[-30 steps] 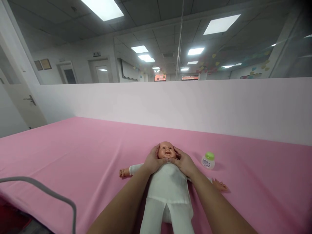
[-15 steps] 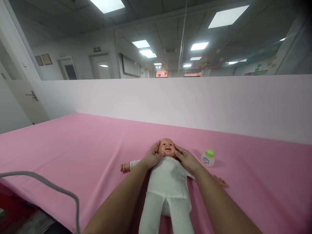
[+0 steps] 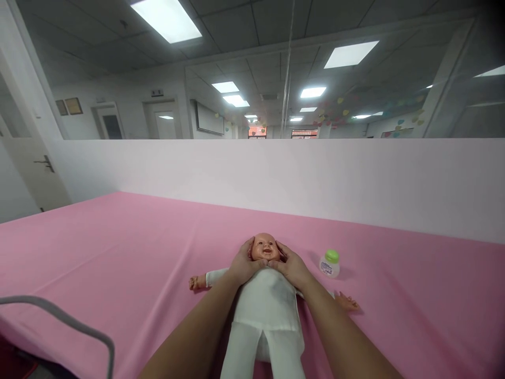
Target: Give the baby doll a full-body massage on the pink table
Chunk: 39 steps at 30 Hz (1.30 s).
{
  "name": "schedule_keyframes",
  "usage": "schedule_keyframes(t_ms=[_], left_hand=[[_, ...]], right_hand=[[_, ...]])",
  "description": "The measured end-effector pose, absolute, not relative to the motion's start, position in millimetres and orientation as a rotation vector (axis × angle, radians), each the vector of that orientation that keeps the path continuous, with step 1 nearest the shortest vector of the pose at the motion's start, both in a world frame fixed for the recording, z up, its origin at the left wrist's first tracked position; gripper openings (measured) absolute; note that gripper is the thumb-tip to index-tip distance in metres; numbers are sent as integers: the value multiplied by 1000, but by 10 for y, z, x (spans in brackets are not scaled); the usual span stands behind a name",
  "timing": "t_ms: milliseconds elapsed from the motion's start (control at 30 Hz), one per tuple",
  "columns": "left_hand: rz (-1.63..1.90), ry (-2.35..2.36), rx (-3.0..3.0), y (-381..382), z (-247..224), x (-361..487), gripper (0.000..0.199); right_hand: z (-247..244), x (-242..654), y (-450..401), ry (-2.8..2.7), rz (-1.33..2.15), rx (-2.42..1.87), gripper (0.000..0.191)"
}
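Thumbs [image 3: 260,263] have drawn closer together below the chin of the doll [image 3: 268,302], lower centre. Left hand [image 3: 243,267] and right hand [image 3: 295,269] cup its head, left of the green-lidded jar [image 3: 330,264].

Beyond the hands [image 3: 268,265], a low white wall [image 3: 260,176] borders the pink-covered table [image 3: 130,252]. Above it, glass panes [image 3: 236,68] show lit ceiling panels [image 3: 168,21]; a door [image 3: 37,168] stands to the hands' far left.
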<state>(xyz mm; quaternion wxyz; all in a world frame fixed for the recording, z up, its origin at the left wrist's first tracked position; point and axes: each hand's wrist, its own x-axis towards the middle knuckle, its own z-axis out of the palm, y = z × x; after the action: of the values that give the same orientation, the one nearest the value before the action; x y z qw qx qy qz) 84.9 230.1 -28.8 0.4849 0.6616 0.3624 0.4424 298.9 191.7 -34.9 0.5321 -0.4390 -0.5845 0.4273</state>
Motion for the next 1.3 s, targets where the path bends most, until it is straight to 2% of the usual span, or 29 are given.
schedule_keyframes(t_ms=[300, 800, 967, 1033, 1167, 1300], left_hand=[[1095, 890, 1654, 2370, -373, 850, 109], [977, 722, 1492, 2465, -437, 791, 108], [1013, 832, 1539, 2422, -354, 825, 97], [1023, 884, 1590, 2387, -325, 839, 98], [1050, 944, 1647, 2323, -295, 873, 116], [1052, 998, 1646, 2302, -272, 898, 120]], right_hand=[[-373, 2993, 1917, -1395, 946, -1083, 85], [-225, 3110, 1799, -1388, 1110, -1051, 63], [-184, 3062, 1774, -1330, 1072, -1073, 56], [-186, 3034, 1769, -1334, 1052, -1091, 59], [-234, 2995, 1795, -1350, 945, -1162, 77], [-303, 2995, 1843, -1368, 847, -1229, 79]])
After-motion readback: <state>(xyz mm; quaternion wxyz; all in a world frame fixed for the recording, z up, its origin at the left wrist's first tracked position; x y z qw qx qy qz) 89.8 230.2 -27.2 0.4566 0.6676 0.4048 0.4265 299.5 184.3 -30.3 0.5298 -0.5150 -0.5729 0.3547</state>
